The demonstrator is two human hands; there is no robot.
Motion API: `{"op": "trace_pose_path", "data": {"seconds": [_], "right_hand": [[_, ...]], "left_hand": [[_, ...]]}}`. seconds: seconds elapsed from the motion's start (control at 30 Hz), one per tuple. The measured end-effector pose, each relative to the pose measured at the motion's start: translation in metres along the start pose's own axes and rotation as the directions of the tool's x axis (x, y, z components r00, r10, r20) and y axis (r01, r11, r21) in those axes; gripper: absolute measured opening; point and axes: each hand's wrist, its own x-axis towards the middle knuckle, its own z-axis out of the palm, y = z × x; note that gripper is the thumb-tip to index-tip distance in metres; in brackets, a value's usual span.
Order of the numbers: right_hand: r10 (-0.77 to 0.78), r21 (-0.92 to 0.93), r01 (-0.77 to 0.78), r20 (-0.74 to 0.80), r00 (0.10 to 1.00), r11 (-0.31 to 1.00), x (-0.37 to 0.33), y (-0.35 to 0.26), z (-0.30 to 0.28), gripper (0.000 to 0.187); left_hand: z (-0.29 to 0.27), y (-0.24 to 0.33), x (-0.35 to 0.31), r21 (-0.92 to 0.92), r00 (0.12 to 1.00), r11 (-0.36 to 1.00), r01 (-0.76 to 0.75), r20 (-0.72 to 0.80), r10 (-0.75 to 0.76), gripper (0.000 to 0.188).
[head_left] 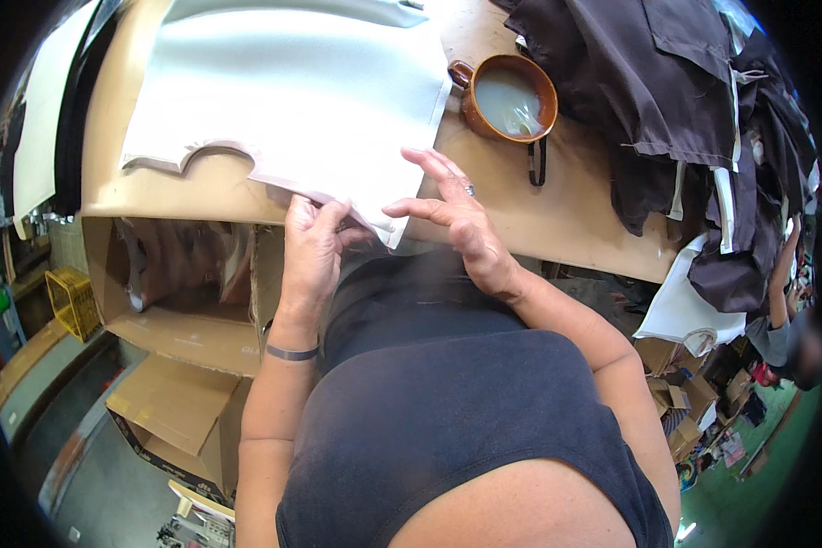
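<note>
White cloth [292, 100], notched in a curve, lies pinched by left fingers [332, 216], right fingers [422, 209] spread.

On my feed, a tan worktable [575, 210] spreads beyond the grip [312, 251]. Below and left of that hold, I make out an open cardboard carton [178, 342], a second carton [169, 402] lower down, a yellow plastic crate [71, 304] farther left and grey floor [123, 489]. Well right, I see green floor [735, 511] beside cluttered cardboard boxes [699, 402].
</note>
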Motion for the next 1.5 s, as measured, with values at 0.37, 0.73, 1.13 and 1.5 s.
{"op": "trace_pose_path", "data": {"seconds": [0.37,0.73,1.13,1.5], "right_hand": [[-0.148,-0.491,0.202,0.148,0.978,0.847,-0.007,-0.009,0.005,0.036],[-0.072,-0.103,0.063,-0.079,0.994,0.993,0.003,0.013,0.016,0.055],[-0.175,-0.079,0.180,0.064,0.982,0.981,0.010,0.026,0.006,0.053],[-0.230,-0.212,0.277,0.222,0.948,0.937,0.012,0.033,-0.001,0.050]], "left_hand": [[-0.002,-0.005,-0.002,0.032,0.998,0.998,-0.047,0.044,0.045,0.036],[-0.013,-0.037,-0.015,0.344,0.943,0.899,-0.271,-0.091,0.320,0.029],[0.015,-0.041,-0.027,0.922,0.859,0.360,-0.144,-0.064,0.508,0.014],[0.008,-0.040,-0.025,0.894,0.886,0.440,-0.078,-0.140,0.442,0.009]]}}
